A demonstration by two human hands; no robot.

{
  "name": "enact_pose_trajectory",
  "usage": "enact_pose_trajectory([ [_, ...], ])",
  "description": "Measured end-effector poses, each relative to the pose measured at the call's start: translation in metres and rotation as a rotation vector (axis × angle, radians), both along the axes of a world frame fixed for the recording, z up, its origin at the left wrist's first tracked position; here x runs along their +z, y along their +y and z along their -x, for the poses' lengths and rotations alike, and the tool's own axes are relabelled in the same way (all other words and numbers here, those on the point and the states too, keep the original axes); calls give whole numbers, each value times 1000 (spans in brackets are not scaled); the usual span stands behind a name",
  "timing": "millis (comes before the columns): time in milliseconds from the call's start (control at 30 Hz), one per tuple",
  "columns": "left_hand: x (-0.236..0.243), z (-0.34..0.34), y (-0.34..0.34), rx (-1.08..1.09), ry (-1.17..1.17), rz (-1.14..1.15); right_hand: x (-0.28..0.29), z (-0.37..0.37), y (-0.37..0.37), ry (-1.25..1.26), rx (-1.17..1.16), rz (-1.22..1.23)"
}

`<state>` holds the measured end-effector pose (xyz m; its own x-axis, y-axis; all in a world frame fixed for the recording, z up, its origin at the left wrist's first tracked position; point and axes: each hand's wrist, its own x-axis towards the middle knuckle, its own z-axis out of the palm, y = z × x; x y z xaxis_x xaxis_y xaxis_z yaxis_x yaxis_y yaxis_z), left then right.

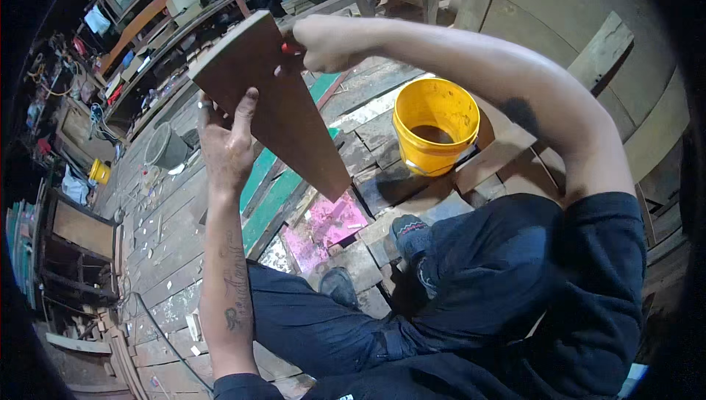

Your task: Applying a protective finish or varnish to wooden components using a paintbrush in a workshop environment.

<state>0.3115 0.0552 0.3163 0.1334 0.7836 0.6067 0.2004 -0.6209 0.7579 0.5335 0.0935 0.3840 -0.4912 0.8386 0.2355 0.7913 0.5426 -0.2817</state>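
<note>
- Board [290, 124], upper centre: probably stiff, moderately heavy; best held by edges.
- My left hand [226, 143] grips its lower-left edge; right hand [323, 43] closed around red object [292, 48].

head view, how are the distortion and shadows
Head view: fisheye bending toward the rim, corners black; also in the head view, the brown board has a shaded broad face and paler upper edge, while a dark shadow lies beside the yellow bucket.
</note>
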Motion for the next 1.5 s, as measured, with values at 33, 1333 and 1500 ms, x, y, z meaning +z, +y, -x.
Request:
enact_pose_trajectory([
  [33, -12, 4, 8, -59, -125, 52, -5, 8, 0, 36, 71, -26],
  [1333, 9, 101, -74, 575, 444, 441, -70, -22, 142, 45, -76, 244],
  [1500, -14, 99, -79, 724, 170, 592, -48, -126, 130, 133, -327, 235],
])
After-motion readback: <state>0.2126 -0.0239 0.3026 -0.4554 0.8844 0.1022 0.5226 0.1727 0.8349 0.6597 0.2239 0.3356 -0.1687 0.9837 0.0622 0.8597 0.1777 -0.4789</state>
